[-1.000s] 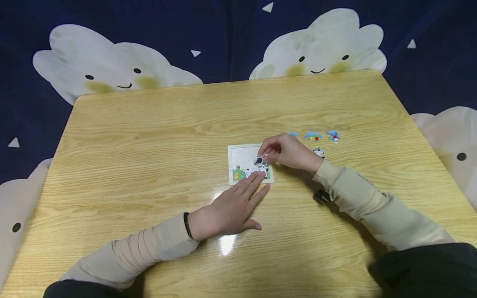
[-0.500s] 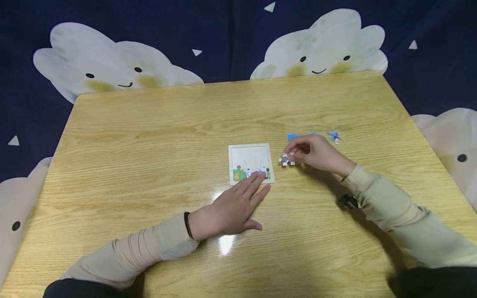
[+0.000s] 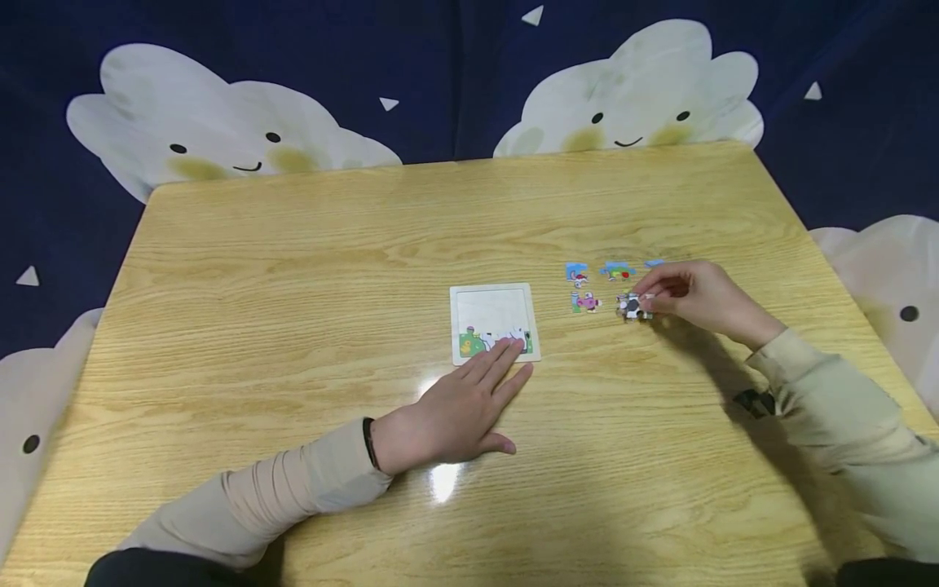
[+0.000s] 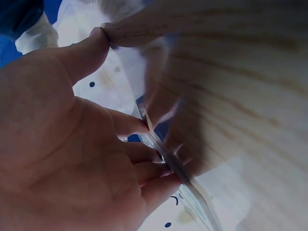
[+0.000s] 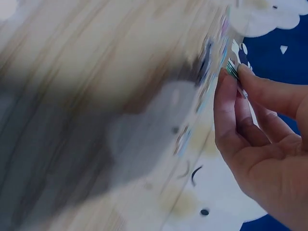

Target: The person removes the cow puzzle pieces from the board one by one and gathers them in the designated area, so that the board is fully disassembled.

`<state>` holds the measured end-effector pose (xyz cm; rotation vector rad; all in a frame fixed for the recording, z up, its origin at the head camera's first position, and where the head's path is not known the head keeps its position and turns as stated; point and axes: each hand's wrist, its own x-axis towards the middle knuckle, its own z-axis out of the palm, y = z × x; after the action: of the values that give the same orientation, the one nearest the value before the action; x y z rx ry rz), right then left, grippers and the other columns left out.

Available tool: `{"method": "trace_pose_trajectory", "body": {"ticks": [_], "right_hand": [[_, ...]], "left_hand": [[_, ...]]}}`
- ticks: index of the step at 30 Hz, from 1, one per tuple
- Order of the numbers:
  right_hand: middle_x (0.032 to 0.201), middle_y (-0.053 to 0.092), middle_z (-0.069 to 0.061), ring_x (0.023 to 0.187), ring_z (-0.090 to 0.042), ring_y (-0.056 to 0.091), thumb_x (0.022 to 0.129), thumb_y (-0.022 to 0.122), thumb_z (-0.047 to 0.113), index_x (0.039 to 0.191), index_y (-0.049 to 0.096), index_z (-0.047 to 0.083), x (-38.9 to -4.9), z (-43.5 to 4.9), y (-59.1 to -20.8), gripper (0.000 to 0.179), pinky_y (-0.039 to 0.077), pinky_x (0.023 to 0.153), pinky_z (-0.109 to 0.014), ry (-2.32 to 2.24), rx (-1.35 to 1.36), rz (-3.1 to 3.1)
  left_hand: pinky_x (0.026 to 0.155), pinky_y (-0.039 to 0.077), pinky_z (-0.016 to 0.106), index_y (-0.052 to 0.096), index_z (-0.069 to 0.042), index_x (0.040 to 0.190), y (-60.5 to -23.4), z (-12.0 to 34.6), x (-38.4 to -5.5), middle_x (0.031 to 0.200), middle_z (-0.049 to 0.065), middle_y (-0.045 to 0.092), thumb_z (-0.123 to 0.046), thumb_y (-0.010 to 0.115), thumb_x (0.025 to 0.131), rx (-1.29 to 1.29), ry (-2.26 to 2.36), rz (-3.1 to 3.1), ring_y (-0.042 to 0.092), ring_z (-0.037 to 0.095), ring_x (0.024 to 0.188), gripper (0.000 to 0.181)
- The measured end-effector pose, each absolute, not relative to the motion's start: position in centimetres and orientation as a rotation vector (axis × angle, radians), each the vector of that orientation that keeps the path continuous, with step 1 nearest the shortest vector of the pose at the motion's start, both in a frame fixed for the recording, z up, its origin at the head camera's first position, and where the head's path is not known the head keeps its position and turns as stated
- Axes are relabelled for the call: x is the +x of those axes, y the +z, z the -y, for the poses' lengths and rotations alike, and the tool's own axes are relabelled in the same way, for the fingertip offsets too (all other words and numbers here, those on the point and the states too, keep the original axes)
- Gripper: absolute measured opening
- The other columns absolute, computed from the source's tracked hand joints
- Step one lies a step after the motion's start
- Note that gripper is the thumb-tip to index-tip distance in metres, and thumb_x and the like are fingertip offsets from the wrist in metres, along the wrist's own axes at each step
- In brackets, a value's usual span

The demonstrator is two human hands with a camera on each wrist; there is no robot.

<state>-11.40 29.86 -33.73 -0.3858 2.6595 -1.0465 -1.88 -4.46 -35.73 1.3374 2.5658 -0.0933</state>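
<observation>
My right hand [image 3: 707, 297] pinches a white-and-dark jigsaw piece [image 3: 634, 306] between thumb and fingertips, to the right of the square puzzle board [image 3: 493, 287]. In the right wrist view the same piece [image 5: 235, 71] appears edge-on, slightly above the tabletop. My left hand [image 3: 460, 412] lies with its fingers straight, the fingertips on the lower edge of the board. Green and white pieces [image 3: 470, 342] fill the board's bottom row, partly covered by those fingers. Above that row the board shows its bare pale base. Whether another piece lies under the pinched one, I cannot tell.
Loose jigsaw pieces lie right of the board: a blue-and-red one [image 3: 576, 274], a blue-and-green one [image 3: 618, 271], a pink one [image 3: 586, 302], and a blue one [image 3: 654, 263] partly behind my right hand. The wooden table [image 3: 293, 269] ends at a dark cloud-patterned cloth [image 3: 440, 73].
My right hand has carried the white-and-dark jigsaw piece from over the board rightward to the loose pieces, uncovering the pink piece. The left hand has stayed in place on the board.
</observation>
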Motion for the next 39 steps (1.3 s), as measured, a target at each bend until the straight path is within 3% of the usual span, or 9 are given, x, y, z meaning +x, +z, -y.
{"method": "trace_pose_trajectory", "body": {"ticks": [12,25,39], "right_hand": [[0.082,0.070,-0.008,0.066,-0.009,0.062,0.090,0.070,0.005,0.104,0.071,-0.003,-11.9,-34.2,-34.7,0.016,0.050,0.057,-0.022,-0.939,-0.252,-2.727],[0.078,0.068,-0.007,0.063,-0.003,0.056,0.083,0.077,0.005,0.097,0.074,0.000,-12.0,-34.3,-35.2,0.015,0.042,0.053,-0.017,-0.827,-0.355,-2.862],[0.084,0.072,-0.009,0.068,-0.002,0.061,0.084,0.076,0.003,0.097,0.075,0.003,-10.8,-32.2,-34.1,0.013,0.045,0.056,-0.015,-0.932,-0.429,-2.833]], "left_hand": [[0.118,0.016,0.038,0.017,-0.003,0.156,-35.6,4.5,-1.9,0.161,0.023,0.004,-0.064,0.047,0.093,1.338,-0.085,-2.568,0.004,0.033,0.149,0.092],[0.117,0.020,0.038,0.021,-0.002,0.156,-35.8,4.5,-1.9,0.161,0.024,0.008,-0.062,0.049,0.093,1.354,-0.045,-2.579,0.008,0.035,0.148,0.091],[0.118,0.019,0.038,0.020,-0.002,0.156,-35.7,4.5,-1.8,0.161,0.024,0.007,-0.064,0.048,0.093,1.358,-0.071,-2.578,0.007,0.034,0.149,0.092]]}}
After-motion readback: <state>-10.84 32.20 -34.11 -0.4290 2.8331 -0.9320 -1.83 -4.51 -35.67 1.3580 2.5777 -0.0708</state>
